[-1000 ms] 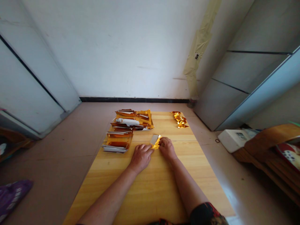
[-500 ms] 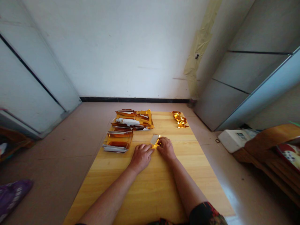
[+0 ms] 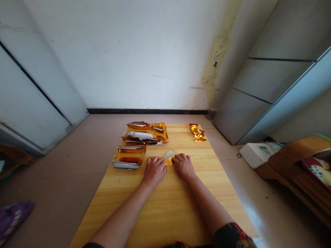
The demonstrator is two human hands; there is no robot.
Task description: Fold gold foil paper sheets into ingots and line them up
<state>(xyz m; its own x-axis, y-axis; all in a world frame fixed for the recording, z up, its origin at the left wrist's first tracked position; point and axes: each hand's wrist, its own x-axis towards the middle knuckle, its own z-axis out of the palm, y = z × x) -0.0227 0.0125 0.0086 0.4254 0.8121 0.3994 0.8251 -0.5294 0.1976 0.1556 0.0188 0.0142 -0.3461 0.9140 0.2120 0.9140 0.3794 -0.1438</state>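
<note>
A small piece of gold foil paper (image 3: 169, 161) with a pale grey-white face lies on the wooden table between my hands. My left hand (image 3: 155, 171) rests palm down with curled fingers, its thumb and fingertips closed on the paper's left edge. My right hand (image 3: 184, 167) grips the right edge with bent fingers, hiding part of it. To the far left are stacks of gold foil sheets (image 3: 130, 154), seen with pale edges. Several folded gold foil pieces (image 3: 198, 132) sit in a row at the far right.
The wooden table (image 3: 165, 213) stands before a white wall (image 3: 129, 62). On the right are a grey cabinet (image 3: 248, 103), a white box (image 3: 254, 155) and a wooden seat (image 3: 289, 155). A purple bag (image 3: 15, 218) lies on the floor at left.
My right hand's fingers have flattened lower over the paper, and my left hand has shifted slightly left. The paper lies at a changed angle. The view has moved a little.
</note>
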